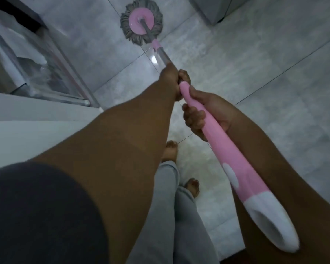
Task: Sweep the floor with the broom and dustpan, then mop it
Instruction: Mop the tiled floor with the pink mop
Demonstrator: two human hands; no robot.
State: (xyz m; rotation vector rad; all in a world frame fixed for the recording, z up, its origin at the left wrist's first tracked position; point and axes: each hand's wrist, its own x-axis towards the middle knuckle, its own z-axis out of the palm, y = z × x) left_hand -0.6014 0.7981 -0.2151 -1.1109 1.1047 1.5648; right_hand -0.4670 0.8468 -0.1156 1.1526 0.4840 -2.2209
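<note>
Presently, both hands hold the mop (227, 155) in the mopping stage of the task: the left hand (170, 77) is curled round the pole where the metal shaft (163, 56) meets the pink grip, and the right hand (208, 115) is wrapped round the grip just behind it. The mop head (141, 20) lies flat on the tiled floor (255, 92), toward the far edge of the floor in view; neither broom nor dustpan is visible. Risks, as judged: the tiles near the shaft show a sheen that suggests wetness, and the bare feet (171, 151) stand on the same floor, so a step forward could slip. The head works near the clear-fronted case (46, 69) along the floor's left edge, where a wide stroke could knock the pole or strings against its panel. A far reach with the arms extended could also lift the head off the tiles. Containers: the case holds pale shapes too blurred to identify. No bucket is in view, so the place for wringing the mop cannot be told.
</note>
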